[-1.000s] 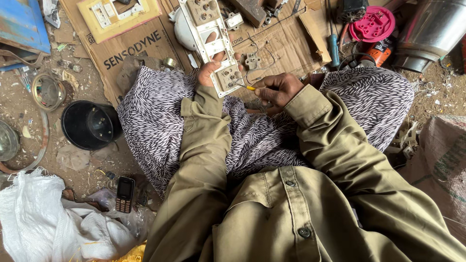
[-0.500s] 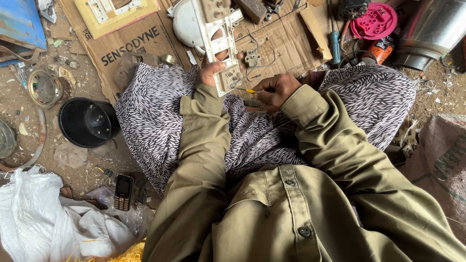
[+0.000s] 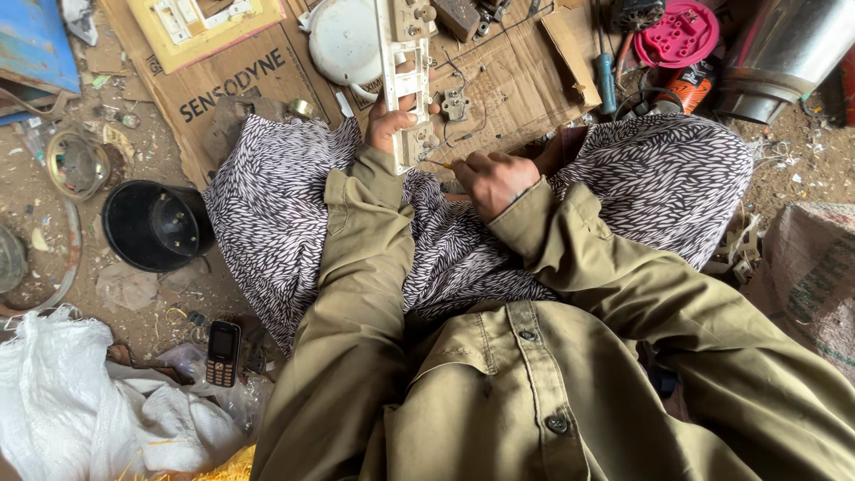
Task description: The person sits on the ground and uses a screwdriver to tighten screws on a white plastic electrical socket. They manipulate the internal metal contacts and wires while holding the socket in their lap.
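— Gripping what, that left hand (image 3: pixel 392 120)?

— A long cream switch panel (image 3: pixel 405 85), turned on edge over the lap; fingers wrap its lower part, and its top runs out of frame.

— And the right hand (image 3: pixel 492 181)?

— Closed in a fist around a thin yellow-tipped tool (image 3: pixel 436 164); only the tip shows, touching the panel's edge. The handle is hidden in the palm.

— Around them?

— Flattened cardboard (image 3: pixel 517 80) under the panel, a white round cover (image 3: pixel 343 40) half behind it, a black bowl (image 3: pixel 156 225) left, a small phone (image 3: pixel 222 353) near a white sack (image 3: pixel 80 419).
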